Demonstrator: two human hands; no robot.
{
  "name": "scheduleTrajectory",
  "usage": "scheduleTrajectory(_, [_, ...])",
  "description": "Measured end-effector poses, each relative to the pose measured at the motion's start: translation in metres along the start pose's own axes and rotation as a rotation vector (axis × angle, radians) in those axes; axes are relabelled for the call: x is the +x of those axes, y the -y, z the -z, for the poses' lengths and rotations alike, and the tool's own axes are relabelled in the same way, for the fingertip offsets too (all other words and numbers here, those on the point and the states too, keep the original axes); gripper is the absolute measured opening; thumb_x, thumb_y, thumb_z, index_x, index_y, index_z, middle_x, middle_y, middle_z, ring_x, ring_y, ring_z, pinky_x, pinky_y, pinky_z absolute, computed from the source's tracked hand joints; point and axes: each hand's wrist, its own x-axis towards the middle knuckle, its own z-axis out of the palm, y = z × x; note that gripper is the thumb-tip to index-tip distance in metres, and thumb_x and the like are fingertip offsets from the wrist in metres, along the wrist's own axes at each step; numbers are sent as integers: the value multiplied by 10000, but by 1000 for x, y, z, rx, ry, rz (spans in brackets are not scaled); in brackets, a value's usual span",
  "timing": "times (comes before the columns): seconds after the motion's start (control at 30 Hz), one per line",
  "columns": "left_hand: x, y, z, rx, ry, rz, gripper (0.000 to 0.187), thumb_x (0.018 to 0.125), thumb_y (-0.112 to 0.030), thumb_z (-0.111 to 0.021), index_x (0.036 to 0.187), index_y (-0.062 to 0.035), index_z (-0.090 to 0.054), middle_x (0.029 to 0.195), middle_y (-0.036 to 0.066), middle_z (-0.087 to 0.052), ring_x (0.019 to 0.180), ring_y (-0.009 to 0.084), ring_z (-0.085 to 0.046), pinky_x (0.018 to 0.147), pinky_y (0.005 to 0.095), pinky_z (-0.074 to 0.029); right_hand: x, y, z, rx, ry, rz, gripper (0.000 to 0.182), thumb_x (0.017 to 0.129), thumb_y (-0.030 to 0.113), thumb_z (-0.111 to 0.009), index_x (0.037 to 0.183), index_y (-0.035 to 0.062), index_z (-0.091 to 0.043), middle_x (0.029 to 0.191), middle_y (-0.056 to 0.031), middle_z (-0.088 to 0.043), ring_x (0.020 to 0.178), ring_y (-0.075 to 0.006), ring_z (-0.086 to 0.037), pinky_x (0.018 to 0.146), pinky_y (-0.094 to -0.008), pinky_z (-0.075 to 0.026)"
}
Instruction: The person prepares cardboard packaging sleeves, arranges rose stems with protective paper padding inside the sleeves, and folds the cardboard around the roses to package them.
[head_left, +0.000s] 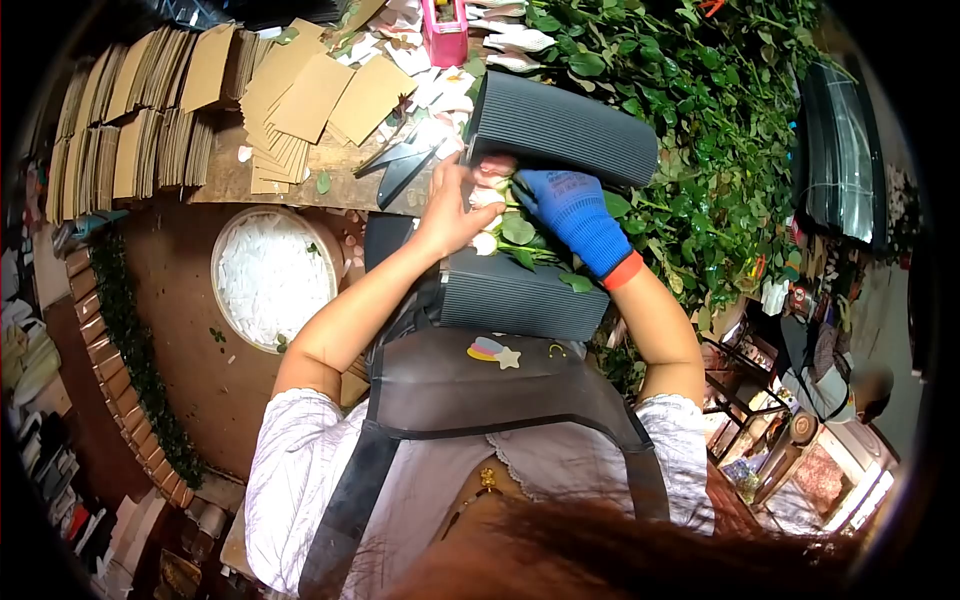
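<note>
Pale pink and cream roses (488, 198) lie with their heads to the left on black ribbed sheeting (523, 297), their leafy stems running right. My left hand (452, 208) is bare and curls round the left side of the blooms, thumb and fingers on either side of them. A blue knitted glove with an orange-red cuff covers my right hand (565, 205). Its bent fingers are closed at the stems just behind the blooms; the fingertips are partly hidden by flowers and leaves. Another curved ribbed black sheet (563, 128) rises just beyond both hands.
Black scissors (405, 172) lie left of my left hand. Cardboard pieces (315, 95) cover the bench's left side. Leafy stems (690, 160) are heaped on the right. Below the bench stands a round tub (275, 280) of white strips. A person (825, 375) is at far right.
</note>
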Motion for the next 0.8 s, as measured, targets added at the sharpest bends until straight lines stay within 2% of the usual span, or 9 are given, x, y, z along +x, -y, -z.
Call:
scheduleTrajectory(0.1, [1,-1,0,-139,-20,40,688,773,-318,-851,1303,-35,-517,1494,284,-313,1435,438,-284,1173,469,-289,-6,-5,-7,18,-93,42,232,978,384,-572,1024,170,-650,860,-109,-708,799,-329,-696,677,-463,-548])
scheduleTrajectory(0.23, [13,18,-5,-90,55,2,862,740,-425,-856,1426,-53,-488,1531,301,-245,1455,464,-228,1196,505,-245,-5,-4,-14,-28,-99,48,205,967,340,-572,983,144,-632,836,-115,-699,781,-329,-693,647,-462,-540])
scheduleTrajectory(0.27, [19,24,-7,-138,66,33,864,718,-478,-860,1411,-70,-545,1539,307,-248,1462,468,-205,1203,520,-228,-7,-2,-13,-28,-103,55,187,960,314,-569,972,138,-630,830,-114,-701,775,-331,-695,638,-468,-538])
scheduleTrajectory(0.3, [24,17,-5,-217,29,89,748,715,-472,-869,1310,-77,-645,1541,301,-270,1459,456,-215,1193,523,-250,-8,-1,-10,-29,-106,62,170,952,288,-565,962,131,-628,824,-112,-704,770,-333,-697,630,-474,-536])
scheduleTrajectory(0.43, [25,-1,-4,-19,-95,40,479,732,-396,-871,1091,-98,-765,1535,276,-336,1420,440,-298,1155,485,-327,-24,5,5,13,-184,69,246,974,353,-554,956,116,-619,822,-126,-705,764,-337,-693,653,-476,-525])
scheduleTrajectory(0.47, [23,-3,-4,1,-118,18,457,726,-375,-874,1073,-97,-768,1538,274,-340,1404,436,-316,1146,482,-338,-25,9,9,122,-277,18,297,980,402,-579,883,123,-611,767,-119,-678,747,-328,-686,636,-432,-525])
scheduleTrajectory(0.57, [18,-13,-3,65,-171,-34,415,710,-327,-880,1037,-96,-773,1548,251,-357,1361,422,-360,1120,475,-362,-15,14,9,53,-340,-47,319,979,426,-582,861,132,-619,767,-120,-679,732,-329,-684,623,-433,-522])
scheduleTrajectory(0.7, [16,-21,2,113,-155,-50,377,695,-286,-879,1007,-100,-777,1557,207,-389,1304,399,-403,1103,461,-372,-2,21,7,-105,-238,-96,218,932,330,-621,857,126,-650,768,-100,-696,703,-313,-698,579,-436,-521])
scheduleTrajectory(0.8, [17,-15,1,143,-144,-66,368,692,-285,-876,996,-100,-778,1534,200,-435,1281,391,-419,1104,455,-367,-1,25,10,-72,-286,-20,144,902,234,-633,861,110,-692,779,-111,-716,706,-306,-720,542,-442,-523])
